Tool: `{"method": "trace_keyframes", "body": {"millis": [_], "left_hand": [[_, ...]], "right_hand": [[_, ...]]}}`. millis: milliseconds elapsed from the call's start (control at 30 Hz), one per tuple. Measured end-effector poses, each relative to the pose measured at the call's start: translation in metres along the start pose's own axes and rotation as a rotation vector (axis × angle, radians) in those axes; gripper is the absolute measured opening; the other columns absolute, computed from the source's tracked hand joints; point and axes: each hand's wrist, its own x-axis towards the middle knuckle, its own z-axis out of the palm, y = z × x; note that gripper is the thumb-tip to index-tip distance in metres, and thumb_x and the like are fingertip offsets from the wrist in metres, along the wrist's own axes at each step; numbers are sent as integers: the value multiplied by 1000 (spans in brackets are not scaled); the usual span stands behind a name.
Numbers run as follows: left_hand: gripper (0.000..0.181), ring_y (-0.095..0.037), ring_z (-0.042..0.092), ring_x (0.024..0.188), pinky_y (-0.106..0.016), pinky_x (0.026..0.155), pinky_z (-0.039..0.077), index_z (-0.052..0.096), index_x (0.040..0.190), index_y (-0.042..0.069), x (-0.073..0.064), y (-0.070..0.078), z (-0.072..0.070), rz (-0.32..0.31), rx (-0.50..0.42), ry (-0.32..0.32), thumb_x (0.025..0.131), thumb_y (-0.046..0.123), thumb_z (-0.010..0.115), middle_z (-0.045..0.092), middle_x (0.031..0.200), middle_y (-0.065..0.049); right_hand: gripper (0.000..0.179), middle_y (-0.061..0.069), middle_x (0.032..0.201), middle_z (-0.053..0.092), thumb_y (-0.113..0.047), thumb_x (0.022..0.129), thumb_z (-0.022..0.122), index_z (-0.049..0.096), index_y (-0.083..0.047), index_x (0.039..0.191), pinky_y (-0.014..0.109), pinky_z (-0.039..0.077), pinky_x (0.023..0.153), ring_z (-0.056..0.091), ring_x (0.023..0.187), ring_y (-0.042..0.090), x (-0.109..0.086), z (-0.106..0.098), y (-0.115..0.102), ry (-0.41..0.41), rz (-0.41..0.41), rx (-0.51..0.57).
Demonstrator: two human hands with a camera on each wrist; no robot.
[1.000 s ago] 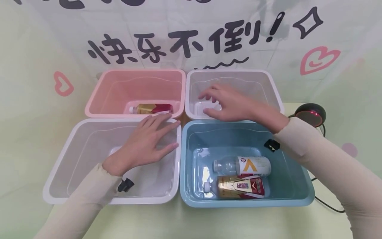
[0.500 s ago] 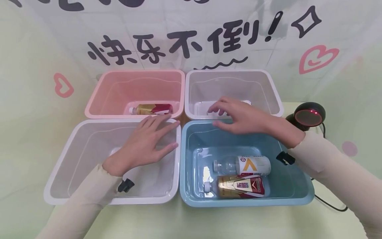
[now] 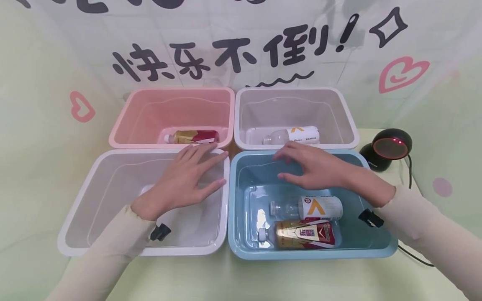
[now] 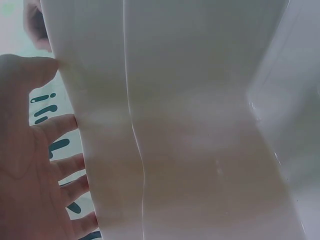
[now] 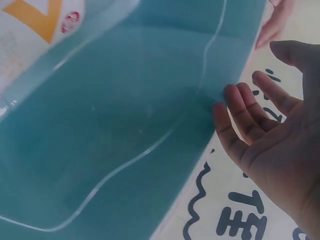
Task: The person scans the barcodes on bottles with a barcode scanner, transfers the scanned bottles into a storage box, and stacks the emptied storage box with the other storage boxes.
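Observation:
My left hand (image 3: 180, 182) is held over the front white bin (image 3: 86, 200), fingers straight and spread close to its right rim; nothing is in it. Over the back part of the blue bin (image 3: 241, 255) is my right hand (image 3: 314, 167), its fingers loosely bent around nothing. Below that hand, a clear bottle with a white label (image 3: 320, 207) and a gold-and-red bottle (image 3: 305, 234) lie side by side. Another white-labelled bottle (image 3: 301, 134) lies in the back white bin (image 3: 352, 129). In the right wrist view the right hand's fingers (image 5: 227, 127) overlap the bin's edge.
At the back left, a pink bin (image 3: 116, 125) holds a gold-and-red bottle (image 3: 196, 136). A black round device (image 3: 391, 144) with red lights and a cable stands right of the bins. Behind them hangs a printed white sheet (image 3: 226, 25).
My right hand has drawn back from over the back white bin to over the blue bin, uncovering the white-labelled bottle there. The left hand has stayed in place.

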Motion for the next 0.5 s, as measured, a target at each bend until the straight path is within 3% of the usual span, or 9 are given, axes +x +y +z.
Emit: {"method": "trace_keyframes", "body": {"millis": [500], "left_hand": [[72, -33, 32, 160, -63, 132, 24, 46, 161, 31, 0, 0, 0, -3, -4, -2, 98, 63, 59, 35, 173, -6]], "right_hand": [[47, 10, 131, 70, -28, 96, 78, 67, -9, 137, 48, 62, 99, 71, 114, 24, -17, 32, 10, -127, 53, 26]]}}
